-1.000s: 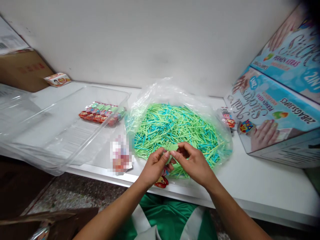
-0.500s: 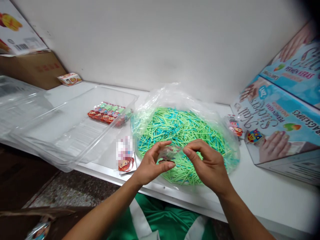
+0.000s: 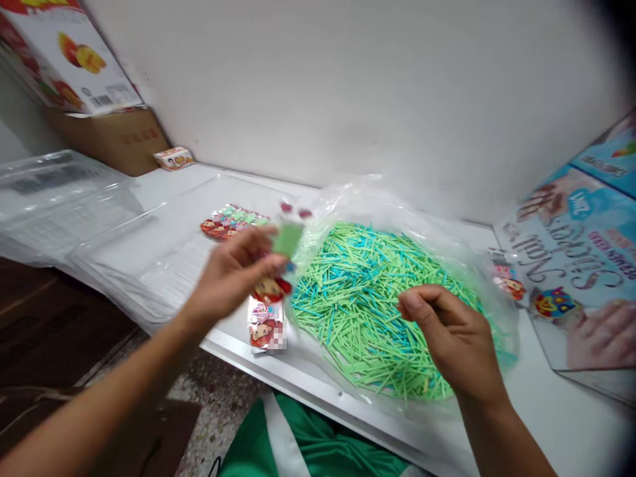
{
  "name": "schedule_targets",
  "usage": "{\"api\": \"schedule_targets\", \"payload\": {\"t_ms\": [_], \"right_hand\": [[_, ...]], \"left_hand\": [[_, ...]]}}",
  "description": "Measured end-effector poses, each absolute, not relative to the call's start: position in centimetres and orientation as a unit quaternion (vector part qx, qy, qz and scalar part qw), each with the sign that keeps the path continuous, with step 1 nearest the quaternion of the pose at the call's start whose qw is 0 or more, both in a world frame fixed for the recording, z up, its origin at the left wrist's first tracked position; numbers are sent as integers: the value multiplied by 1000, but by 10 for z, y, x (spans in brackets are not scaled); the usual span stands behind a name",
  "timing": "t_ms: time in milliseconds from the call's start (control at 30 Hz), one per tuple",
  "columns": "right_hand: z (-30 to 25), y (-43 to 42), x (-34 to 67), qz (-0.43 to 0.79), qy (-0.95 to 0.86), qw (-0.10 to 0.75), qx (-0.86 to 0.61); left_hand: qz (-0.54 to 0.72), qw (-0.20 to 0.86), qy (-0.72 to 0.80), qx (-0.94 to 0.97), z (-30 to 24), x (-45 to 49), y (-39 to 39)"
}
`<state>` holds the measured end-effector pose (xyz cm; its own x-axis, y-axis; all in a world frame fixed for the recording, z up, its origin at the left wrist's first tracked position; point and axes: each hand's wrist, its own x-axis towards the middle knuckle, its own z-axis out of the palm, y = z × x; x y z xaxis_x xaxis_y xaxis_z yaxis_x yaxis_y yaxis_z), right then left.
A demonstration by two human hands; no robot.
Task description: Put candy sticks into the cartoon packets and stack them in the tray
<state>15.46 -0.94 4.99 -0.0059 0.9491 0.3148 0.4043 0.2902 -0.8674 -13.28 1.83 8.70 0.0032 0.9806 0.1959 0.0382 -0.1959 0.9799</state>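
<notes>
My left hand pinches a small clear packet with a red-haired cartoon figure at its lower end and a green piece inside; motion blurs it. This packet is above the table, between the clear plastic tray and the bag of sticks. Over the right part of the green and blue sticks hovers my right hand, thumb and fingers closed together, with nothing showing between them. The sticks lie heaped in an opened clear plastic bag. Below my left hand, a stack of printed cards with the same figure lies at the table edge.
The clear plastic tray on the left holds a row of filled packets. More clear trays are at far left. A brown carton and a small box stand behind. Blue printed boxes stand at right.
My left hand has carried the packet left and up, away from my right hand, which has let go of it. The camera view has turned slightly left.
</notes>
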Motion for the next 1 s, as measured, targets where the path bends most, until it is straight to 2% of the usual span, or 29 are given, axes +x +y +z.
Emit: {"api": "schedule_targets", "payload": {"t_ms": [100,200,333,500,800,1000], "right_hand": [[42,-7,159,301,-654,452,-527],[36,-6,160,314,-663,416,-538],[31,-2,161,304,-677,366,-562],[29,5,163,270,-690,336,-581],[28,16,163,232,-705,312,-593],[29,18,151,234,-720,311,-575]], "left_hand": [[539,279,551,573,100,-203,74],[458,214,673,539,81,-264,132],[304,196,779,512,42,-301,187],[156,157,793,568,12,-301,236],[62,99,793,598,-25,-303,268],[69,58,798,596,-16,-298,264]]}}
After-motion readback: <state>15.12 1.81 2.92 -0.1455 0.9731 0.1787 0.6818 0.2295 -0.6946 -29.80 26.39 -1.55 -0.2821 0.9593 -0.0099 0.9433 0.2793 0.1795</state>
